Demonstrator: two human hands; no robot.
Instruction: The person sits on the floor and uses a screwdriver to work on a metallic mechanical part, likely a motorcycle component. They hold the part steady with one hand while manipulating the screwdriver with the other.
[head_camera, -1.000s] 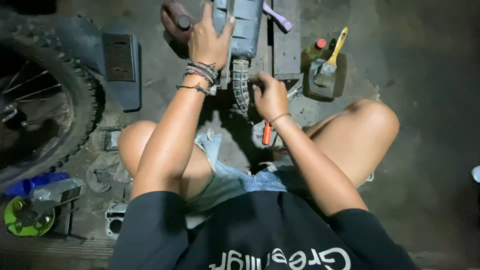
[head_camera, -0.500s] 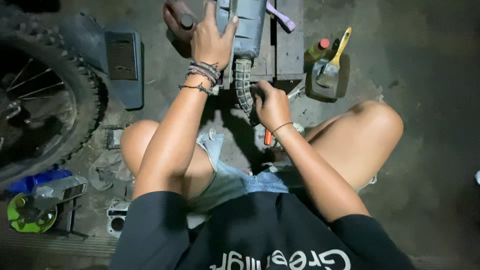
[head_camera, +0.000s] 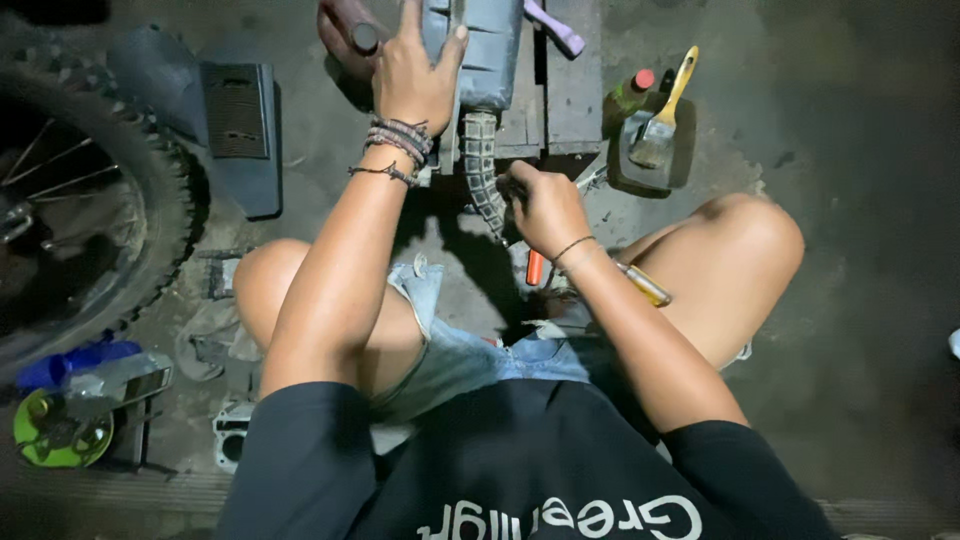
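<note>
Left hand (head_camera: 412, 75) lay flat, fingers spread, on one grey housing (head_camera: 478, 50) at top centre. Right hand (head_camera: 541, 205) clenched beside one ribbed hose (head_camera: 482, 180) beneath it. To the right: one red-capped bottle (head_camera: 632, 90), one yellow-handled brush (head_camera: 662, 120). One knobbly tyre (head_camera: 110, 200) at left.
</note>
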